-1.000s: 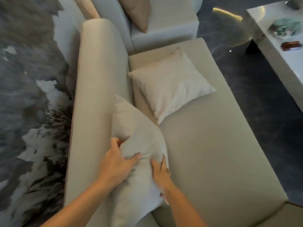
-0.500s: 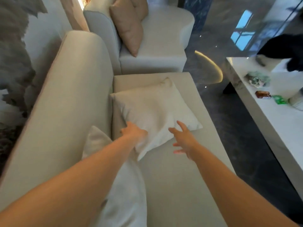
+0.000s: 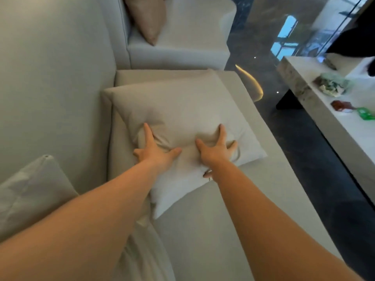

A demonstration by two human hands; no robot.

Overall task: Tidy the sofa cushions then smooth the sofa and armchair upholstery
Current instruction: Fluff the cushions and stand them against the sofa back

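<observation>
A pale square cushion [image 3: 178, 106] lies flat on the beige sofa seat [image 3: 213, 230], its left corner against the sofa backrest [image 3: 56, 82]. My left hand [image 3: 156, 154] and my right hand [image 3: 215, 151] both grip the cushion's near half, fingers dug in so the fabric bunches between them. A second pale cushion [image 3: 30, 191] leans against the backrest at the lower left, partly hidden behind my left forearm. Beyond the sofa's end stands a light armchair [image 3: 182, 43] with a tan cushion [image 3: 148, 19] propped in it.
A white low table [image 3: 334, 126] runs along the right, carrying a greenish bundle [image 3: 332, 84], a brown item [image 3: 341, 105] and a green wrapper [image 3: 365, 114]. Dark glossy floor [image 3: 294, 159] separates the table from the sofa.
Both hands left the near cushion, reached forward and now clutch the far cushion. The view has moved closer to the sofa's far end.
</observation>
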